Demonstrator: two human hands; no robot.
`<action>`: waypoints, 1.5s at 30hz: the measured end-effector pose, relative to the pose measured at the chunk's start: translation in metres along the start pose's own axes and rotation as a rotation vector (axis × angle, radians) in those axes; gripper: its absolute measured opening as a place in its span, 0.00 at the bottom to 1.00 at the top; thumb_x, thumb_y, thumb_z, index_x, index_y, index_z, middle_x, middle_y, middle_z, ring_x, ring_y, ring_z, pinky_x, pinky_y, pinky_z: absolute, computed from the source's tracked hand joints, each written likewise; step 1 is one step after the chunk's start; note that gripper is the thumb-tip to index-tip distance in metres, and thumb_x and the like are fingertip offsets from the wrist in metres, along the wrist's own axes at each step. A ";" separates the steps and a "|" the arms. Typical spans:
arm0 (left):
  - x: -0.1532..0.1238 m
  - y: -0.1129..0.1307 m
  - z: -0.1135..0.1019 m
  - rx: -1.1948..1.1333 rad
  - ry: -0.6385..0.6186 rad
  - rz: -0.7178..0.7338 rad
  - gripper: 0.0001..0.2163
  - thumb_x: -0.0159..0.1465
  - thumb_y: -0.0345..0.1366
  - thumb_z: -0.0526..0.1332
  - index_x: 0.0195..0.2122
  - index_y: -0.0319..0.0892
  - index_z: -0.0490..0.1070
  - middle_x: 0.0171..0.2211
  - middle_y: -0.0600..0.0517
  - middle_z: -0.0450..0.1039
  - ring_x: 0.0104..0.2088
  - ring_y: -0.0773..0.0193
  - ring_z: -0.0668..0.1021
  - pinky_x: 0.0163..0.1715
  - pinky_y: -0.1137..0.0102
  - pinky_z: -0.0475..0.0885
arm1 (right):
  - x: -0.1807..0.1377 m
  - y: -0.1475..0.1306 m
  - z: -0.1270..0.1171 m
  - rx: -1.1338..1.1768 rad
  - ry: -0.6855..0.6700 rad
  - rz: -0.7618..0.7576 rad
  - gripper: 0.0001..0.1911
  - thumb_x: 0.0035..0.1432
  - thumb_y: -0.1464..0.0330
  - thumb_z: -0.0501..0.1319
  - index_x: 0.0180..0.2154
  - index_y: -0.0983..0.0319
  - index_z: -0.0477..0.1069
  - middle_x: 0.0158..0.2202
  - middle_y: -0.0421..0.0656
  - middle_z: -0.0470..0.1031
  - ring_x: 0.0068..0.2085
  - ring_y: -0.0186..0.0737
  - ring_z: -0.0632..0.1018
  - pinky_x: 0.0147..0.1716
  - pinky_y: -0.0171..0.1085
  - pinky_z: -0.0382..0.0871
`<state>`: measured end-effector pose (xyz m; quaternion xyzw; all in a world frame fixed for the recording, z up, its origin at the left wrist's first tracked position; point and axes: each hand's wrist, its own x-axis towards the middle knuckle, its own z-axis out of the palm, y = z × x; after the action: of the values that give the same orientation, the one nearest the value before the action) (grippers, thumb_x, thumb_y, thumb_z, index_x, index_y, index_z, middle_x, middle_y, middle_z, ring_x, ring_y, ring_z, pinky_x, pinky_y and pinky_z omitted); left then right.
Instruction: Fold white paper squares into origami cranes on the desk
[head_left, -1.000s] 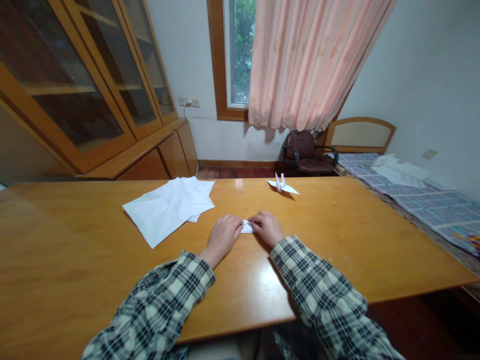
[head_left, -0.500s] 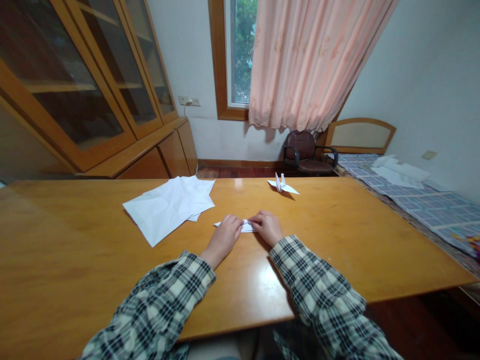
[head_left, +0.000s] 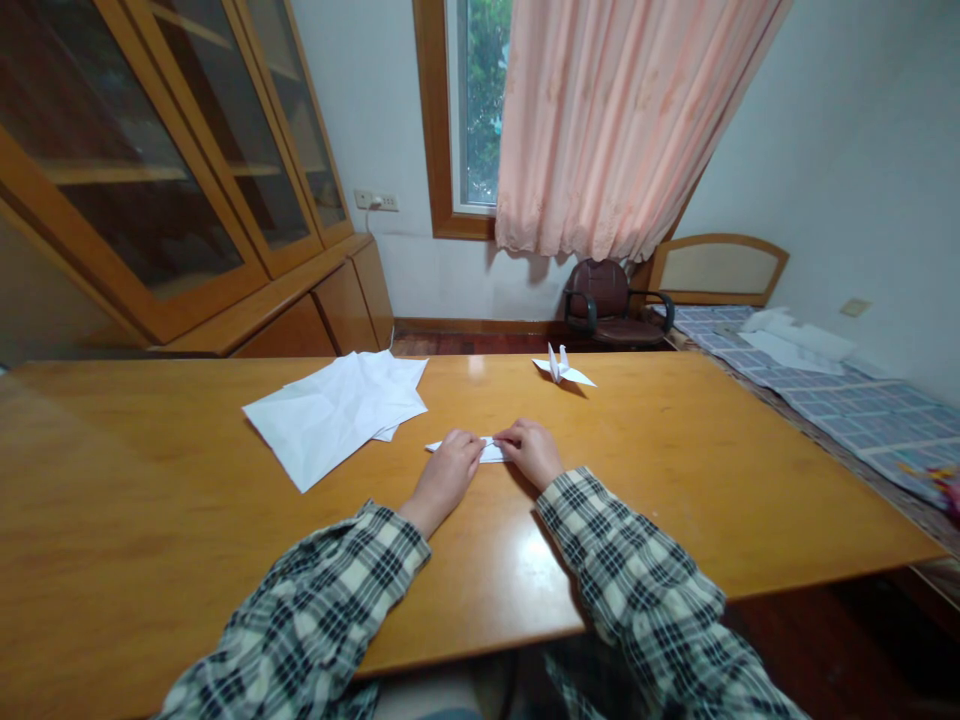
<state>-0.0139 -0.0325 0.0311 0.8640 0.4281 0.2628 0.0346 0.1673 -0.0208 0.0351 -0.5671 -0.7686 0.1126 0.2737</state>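
A small folded white paper [head_left: 493, 452] lies on the wooden table [head_left: 652, 500], with one thin pointed end showing to the left of my hands. My left hand [head_left: 451, 464] has its fingers closed on the paper's upper edge near the middle. Just beside it, my right hand [head_left: 531, 452] pinches the same paper and covers its right end. The fingertips of both hands nearly meet. Farther back on the right stands a folded paper crane [head_left: 562, 370] with its wings spread.
Several creased white sheets [head_left: 337, 410] lie in a loose pile at the back left of the table. Beyond the table are a glass-door cabinet [head_left: 262, 190], a brown armchair [head_left: 607, 300] and a bed [head_left: 817, 390] along the right wall.
Almost nothing differs. Both hands stay on the folded paper in the same hold, and the whole view has shifted very slightly.
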 end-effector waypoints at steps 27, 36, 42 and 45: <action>-0.001 -0.003 0.000 -0.025 0.038 -0.128 0.06 0.63 0.34 0.57 0.38 0.43 0.73 0.35 0.49 0.70 0.39 0.59 0.71 0.40 0.66 0.67 | -0.003 -0.016 -0.002 -0.282 0.029 0.222 0.12 0.61 0.60 0.55 0.33 0.61 0.69 0.34 0.44 0.73 0.39 0.41 0.69 0.36 0.37 0.51; 0.001 -0.005 0.002 -0.035 0.073 -0.127 0.11 0.62 0.34 0.59 0.45 0.40 0.71 0.43 0.46 0.68 0.45 0.56 0.69 0.47 0.61 0.66 | -0.003 -0.012 -0.005 -0.261 0.048 0.224 0.09 0.60 0.63 0.56 0.33 0.61 0.69 0.34 0.45 0.74 0.37 0.41 0.70 0.34 0.37 0.52; 0.000 0.000 -0.005 0.078 0.014 -0.122 0.12 0.63 0.41 0.58 0.43 0.41 0.72 0.40 0.46 0.71 0.43 0.54 0.67 0.44 0.61 0.64 | -0.002 -0.007 -0.008 -0.156 0.069 0.213 0.08 0.60 0.63 0.56 0.33 0.60 0.70 0.32 0.43 0.74 0.34 0.39 0.70 0.33 0.36 0.53; 0.000 0.003 -0.008 0.092 0.028 -0.115 0.12 0.61 0.42 0.60 0.43 0.43 0.72 0.40 0.47 0.71 0.43 0.54 0.67 0.44 0.61 0.62 | -0.002 -0.004 -0.009 -0.121 0.075 0.209 0.09 0.61 0.64 0.55 0.33 0.60 0.71 0.32 0.43 0.75 0.35 0.38 0.71 0.33 0.35 0.55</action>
<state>-0.0159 -0.0356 0.0385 0.8351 0.4888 0.2524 0.0040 0.1694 -0.0253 0.0439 -0.6633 -0.6999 0.0727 0.2546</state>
